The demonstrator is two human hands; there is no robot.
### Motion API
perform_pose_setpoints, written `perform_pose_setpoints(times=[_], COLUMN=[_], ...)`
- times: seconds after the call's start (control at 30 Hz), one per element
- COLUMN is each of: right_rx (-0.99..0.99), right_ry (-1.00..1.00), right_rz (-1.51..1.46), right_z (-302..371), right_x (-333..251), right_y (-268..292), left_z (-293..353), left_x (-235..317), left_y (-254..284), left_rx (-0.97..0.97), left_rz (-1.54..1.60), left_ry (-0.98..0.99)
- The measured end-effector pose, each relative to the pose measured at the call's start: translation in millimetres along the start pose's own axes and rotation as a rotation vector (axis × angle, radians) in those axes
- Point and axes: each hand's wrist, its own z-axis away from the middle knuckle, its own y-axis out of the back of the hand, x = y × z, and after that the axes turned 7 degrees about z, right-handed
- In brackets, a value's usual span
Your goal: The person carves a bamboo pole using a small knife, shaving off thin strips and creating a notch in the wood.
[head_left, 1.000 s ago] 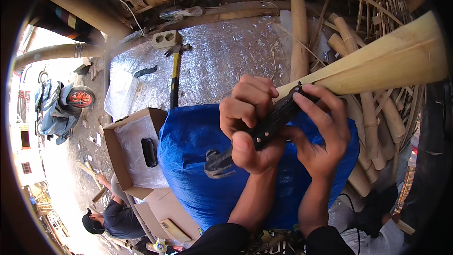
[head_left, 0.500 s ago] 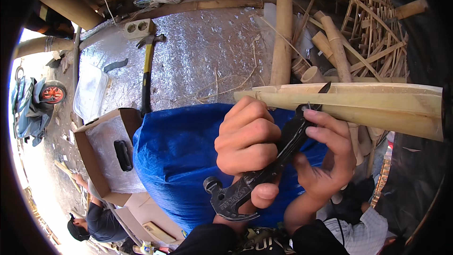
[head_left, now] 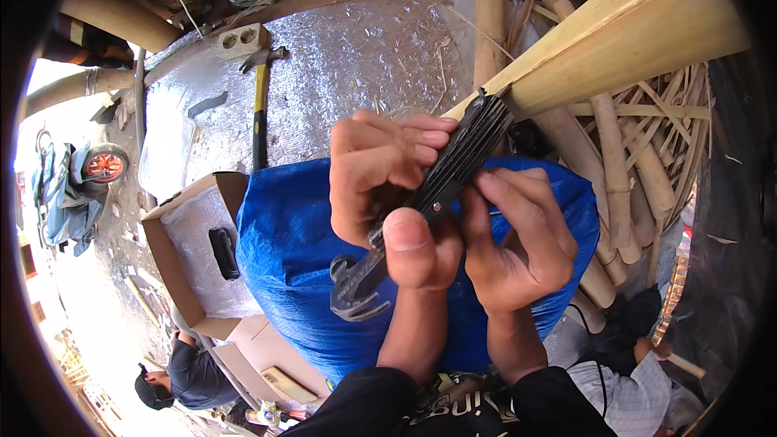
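A black hammer multi-tool (head_left: 457, 162) is held up in front of my body. Its hammer-and-claw head (head_left: 356, 283) points down to the left, and several folded blades lie stacked in the handle. My left hand (head_left: 376, 174) is closed round the handle, thumb across its lower part. Curled against the tool's right side, my right hand (head_left: 522, 243) pinches at the handle edge with thumb and fingertips. Just beyond the tool's upper end, a split bamboo piece (head_left: 615, 48) slants up to the right; whether they touch cannot be made out.
A blue tarp-covered bundle (head_left: 283, 235) lies beneath my hands. Ahead are a claw hammer (head_left: 260, 105) and a socket block (head_left: 242, 41) on a foil sheet (head_left: 348, 57). An open cardboard box (head_left: 154, 247) stands left, bamboo poles (head_left: 613, 178) right. Two people (head_left: 198, 376) (head_left: 619, 388) sit nearby.
The tool's blade stuck out across the bamboo before; now the blades appear folded. My hands turned the tool more upright, and the bamboo's right end swung upward in view.
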Motion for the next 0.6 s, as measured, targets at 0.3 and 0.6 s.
perform_pose_setpoints(times=[0.3,0.6], right_rx=[0.008,-0.085], right_ry=[-0.207,-0.583], right_rz=[-0.1,-0.683], right_z=[1.5,4.8], right_x=[2.9,21.6], right_y=[9.9,23.7], left_z=[-3.7,-6.1], left_x=[-7.0,3.6], left_y=[7.4,11.9], left_rx=[-0.09,0.12], left_rz=[-0.465,-0.583], left_ry=[-0.059,0.145])
